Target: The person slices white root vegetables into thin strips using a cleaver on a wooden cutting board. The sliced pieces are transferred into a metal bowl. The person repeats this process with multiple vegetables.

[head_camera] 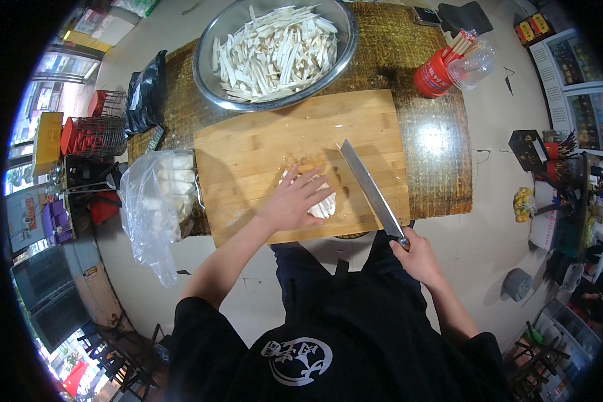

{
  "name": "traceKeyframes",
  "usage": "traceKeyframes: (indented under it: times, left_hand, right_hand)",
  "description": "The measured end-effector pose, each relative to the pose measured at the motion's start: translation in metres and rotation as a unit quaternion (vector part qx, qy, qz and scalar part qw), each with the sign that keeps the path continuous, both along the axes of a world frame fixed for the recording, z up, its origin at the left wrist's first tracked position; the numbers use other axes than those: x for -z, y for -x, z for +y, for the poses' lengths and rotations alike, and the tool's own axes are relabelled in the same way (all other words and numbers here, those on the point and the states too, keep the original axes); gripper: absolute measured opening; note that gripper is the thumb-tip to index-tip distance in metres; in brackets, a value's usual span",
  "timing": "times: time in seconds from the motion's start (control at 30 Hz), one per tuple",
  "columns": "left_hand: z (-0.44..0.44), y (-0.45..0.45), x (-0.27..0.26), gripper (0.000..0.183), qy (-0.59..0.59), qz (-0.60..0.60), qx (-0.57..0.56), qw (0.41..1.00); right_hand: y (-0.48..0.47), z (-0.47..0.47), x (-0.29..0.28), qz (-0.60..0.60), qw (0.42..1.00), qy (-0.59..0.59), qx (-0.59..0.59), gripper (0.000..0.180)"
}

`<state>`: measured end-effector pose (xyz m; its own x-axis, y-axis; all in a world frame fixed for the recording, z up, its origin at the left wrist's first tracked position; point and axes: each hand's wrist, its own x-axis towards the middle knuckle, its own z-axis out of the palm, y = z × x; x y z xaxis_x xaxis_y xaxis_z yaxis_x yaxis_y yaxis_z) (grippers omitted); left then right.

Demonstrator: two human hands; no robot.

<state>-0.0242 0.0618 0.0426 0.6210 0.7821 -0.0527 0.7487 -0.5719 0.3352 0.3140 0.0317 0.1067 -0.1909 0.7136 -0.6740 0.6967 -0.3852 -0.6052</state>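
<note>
On the wooden cutting board (246, 145), my left hand (296, 201) lies flat with fingers spread over white sliced pieces (325, 205), which it partly hides. My right hand (416, 255) grips the handle of a kitchen knife (369, 186) at the board's near right edge. The blade points up and to the left, right of the pieces and apart from them. Beyond the board, a steel bowl (198, 75) holds a heap of white cut strips (281, 55). Left of the board sits a clear plastic bag (148, 216) with whitish chunks (177, 176) in it.
A red container (431, 75) with wrapped chopsticks and clear plastic cups (470, 70) stands on the table (439, 176) at the right. A black plastic bag (145, 95) lies at the far left corner. A phone-like dark object (426, 16) rests at the far right edge.
</note>
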Motion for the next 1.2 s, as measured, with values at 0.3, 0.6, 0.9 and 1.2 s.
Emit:
traceKeyframes:
  times: [0.3, 0.6, 0.9, 1.2]
  left_hand:
    - [-0.012, -0.014, 0.020, 0.093, -0.061, 0.035, -0.104, 0.992]
    - [-0.050, -0.027, 0.029, 0.087, -0.093, 0.052, -0.281, 0.954]
    - [-0.038, -0.016, 0.017, 0.074, -0.034, -0.012, -0.259, 0.965]
    - [-0.060, -0.017, 0.021, 0.049, -0.081, -0.096, -0.330, 0.936]
  right_hand:
    - [0.008, -0.009, -0.003, -0.026, 0.999, -0.024, -0.012, 0.024]
    - [0.021, 0.000, 0.000, -0.011, 0.994, -0.073, -0.079, 0.023]
    - [0.038, 0.002, 0.001, -0.011, 0.997, -0.041, -0.067, 0.024]
    - [0.042, 0.010, -0.011, -0.014, 0.984, -0.106, -0.140, 0.026]
